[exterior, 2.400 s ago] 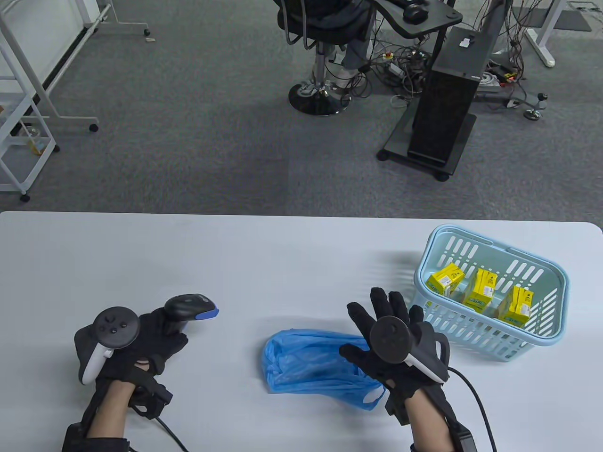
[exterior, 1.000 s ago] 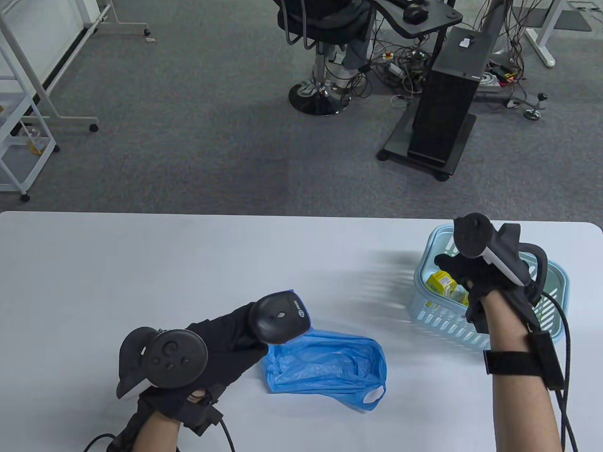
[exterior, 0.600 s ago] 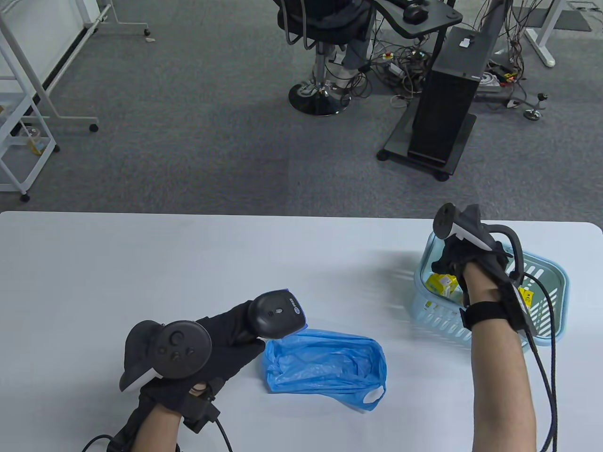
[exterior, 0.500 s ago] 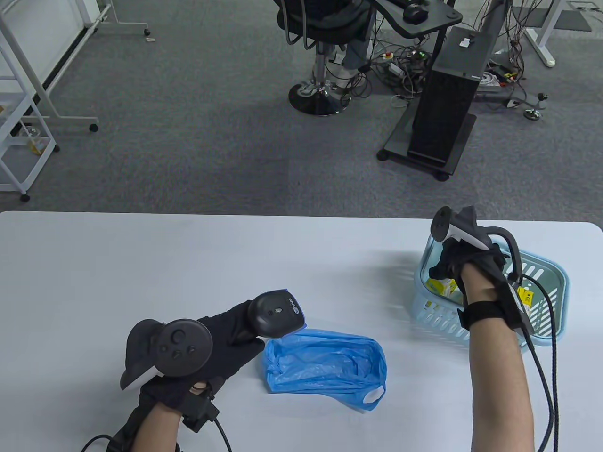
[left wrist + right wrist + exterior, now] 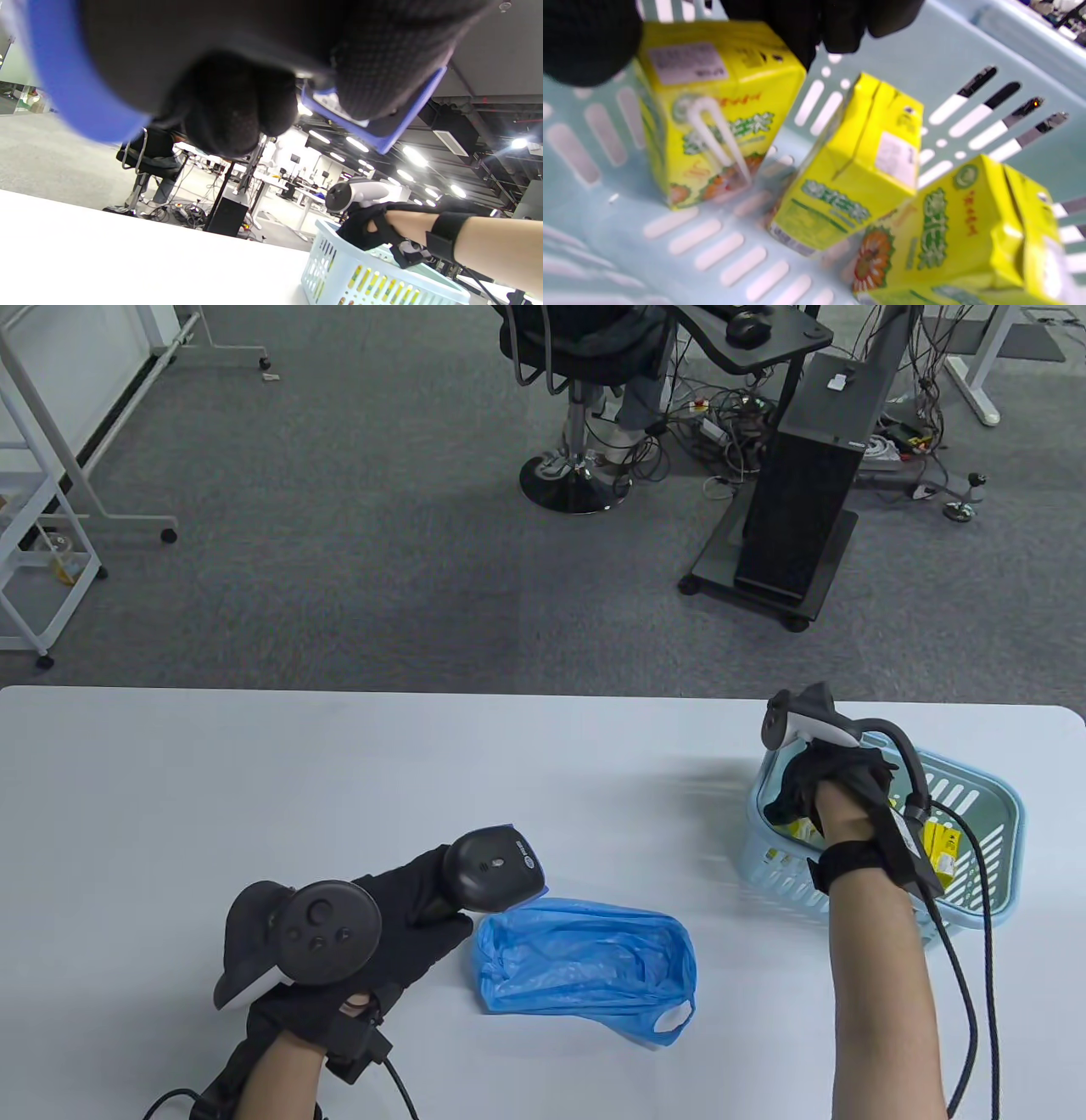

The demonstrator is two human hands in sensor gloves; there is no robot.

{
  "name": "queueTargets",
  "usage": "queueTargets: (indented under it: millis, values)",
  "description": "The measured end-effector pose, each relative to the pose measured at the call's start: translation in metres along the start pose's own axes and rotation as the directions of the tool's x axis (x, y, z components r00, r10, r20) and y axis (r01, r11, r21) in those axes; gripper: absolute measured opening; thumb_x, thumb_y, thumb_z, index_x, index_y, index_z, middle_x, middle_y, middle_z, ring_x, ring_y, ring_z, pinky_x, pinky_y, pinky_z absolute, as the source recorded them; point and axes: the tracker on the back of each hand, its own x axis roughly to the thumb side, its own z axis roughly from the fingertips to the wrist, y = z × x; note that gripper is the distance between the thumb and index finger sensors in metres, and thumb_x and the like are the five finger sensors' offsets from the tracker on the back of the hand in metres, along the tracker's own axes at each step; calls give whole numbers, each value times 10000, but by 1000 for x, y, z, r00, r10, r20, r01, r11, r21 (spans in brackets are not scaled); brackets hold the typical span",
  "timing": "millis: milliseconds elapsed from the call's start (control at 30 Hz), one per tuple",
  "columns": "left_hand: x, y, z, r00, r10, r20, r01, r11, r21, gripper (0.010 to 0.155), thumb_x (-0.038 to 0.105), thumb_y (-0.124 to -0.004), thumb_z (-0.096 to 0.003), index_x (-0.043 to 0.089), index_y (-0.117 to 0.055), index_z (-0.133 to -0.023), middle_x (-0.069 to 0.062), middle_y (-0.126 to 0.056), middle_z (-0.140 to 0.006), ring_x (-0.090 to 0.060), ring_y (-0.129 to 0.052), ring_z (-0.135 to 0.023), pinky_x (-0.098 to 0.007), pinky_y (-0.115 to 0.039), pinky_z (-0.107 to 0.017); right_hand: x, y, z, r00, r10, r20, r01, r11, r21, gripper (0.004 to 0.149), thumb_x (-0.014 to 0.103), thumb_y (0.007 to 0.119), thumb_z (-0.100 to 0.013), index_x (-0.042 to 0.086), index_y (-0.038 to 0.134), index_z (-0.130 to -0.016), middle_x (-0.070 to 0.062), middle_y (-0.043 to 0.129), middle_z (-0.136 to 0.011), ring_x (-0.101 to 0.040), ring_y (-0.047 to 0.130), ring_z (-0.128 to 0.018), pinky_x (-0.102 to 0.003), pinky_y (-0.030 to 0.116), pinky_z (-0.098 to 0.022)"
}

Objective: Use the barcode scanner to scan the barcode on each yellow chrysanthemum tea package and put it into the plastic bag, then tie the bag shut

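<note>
Right wrist view: right hand [image 5: 721,29] grips one carton [image 5: 712,110] inside the basket [image 5: 967,51]; beside the bag [image 5: 585,963], left hand [image 5: 373,933] holds the scanner [image 5: 496,869].

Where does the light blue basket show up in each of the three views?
Table view: basket at the right on the table, right hand reaching into it.
Left wrist view: basket at bottom right, under the same hand.
Right wrist view: its slotted wall fills the picture.
Shared landmark: the yellow tea packages inside.

Bright even overhead light, soft shadows, right wrist view motion-blurred
</note>
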Motion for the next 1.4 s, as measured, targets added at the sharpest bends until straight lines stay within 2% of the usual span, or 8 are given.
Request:
queueTargets:
  millis: [200,333,533,767,967,1100,1200,1400]
  values:
    - [4,3,3,1000,-25,11,25,999,20,594,521,-903,-475,284,-754,-999,-25,-1023,-758,-207,-1116,-530,-399,-933,-375,2,-1,1,1000,0,11,1,1000,-10,863,585,814,-338,215,533,-1065,-91,634,-1041,-313,551,-1037,-502,505,-766]
    - [9,3,3,999,-33,33,33,999,16,594,518,-905,-475,284,-754,-999,-26,-1021,-762,-205,-1114,-528,-396,-933,-373,-4,-4,14,1000,2,-13,-3,993,-119,830,556,836,-291,190,637,-1009,-118,700,-999,-345,644,-988,-516,598,-716]
    - [23,5,7,995,-61,81,59,998,26,594,513,-901,-480,282,-746,-1005,-29,-1012,-775,-207,-1106,-538,-403,-924,-388,-30,-24,63,996,-83,-30,75,972,-221,805,539,836,-298,181,638,-992,-147,665,-1003,-401,684,-951,-514,680,-671]
    - [44,10,15,984,-63,165,55,997,52,592,513,-900,-480,293,-741,-1007,-19,-1007,-784,-199,-1101,-542,-403,-920,-402,-46,-43,133,991,-130,37,135,936,-324,682,472,840,-333,243,645,-945,-183,558,-1034,-447,605,-957,-556,620,-695]
    - [59,6,18,963,-130,237,117,991,71,589,522,-896,-479,323,-729,-1008,6,-996,-783,-175,-1085,-539,-399,-911,-424,-62,-46,205,936,-274,222,351,782,-515,649,503,852,-309,291,701,-903,-168,583,-1023,-433,670,-933,-600,700,-641]
    - [60,2,16,963,-113,247,101,993,59,590,517,-898,-478,322,-729,-1008,2,-992,-789,-181,-1082,-546,-405,-907,-429,-55,-30,238,878,-286,383,472,649,-597,611,491,850,-302,302,735,-872,-150,591,-1016,-410,649,-943,-540,681,-669]
    - [57,-3,13,965,-113,235,104,993,51,590,517,-897,-478,322,-726,-1009,2,-988,-796,-183,-1079,-557,-408,-905,-433,-44,-16,248,857,-263,444,502,625,-598,609,515,844,-299,311,743,-863,-146,600,-1006,-402,652,-934,-509,676,-678]
    - [46,-24,0,957,-219,191,210,975,67,596,509,-898,-474,318,-717,-1010,-16,-942,-892,-222,-1057,-692,-409,-910,-438,-12,24,249,718,-328,614,676,538,-504,592,563,834,-297,328,732,-831,-143,585,-996,-406,655,-911,-497,685,-677]
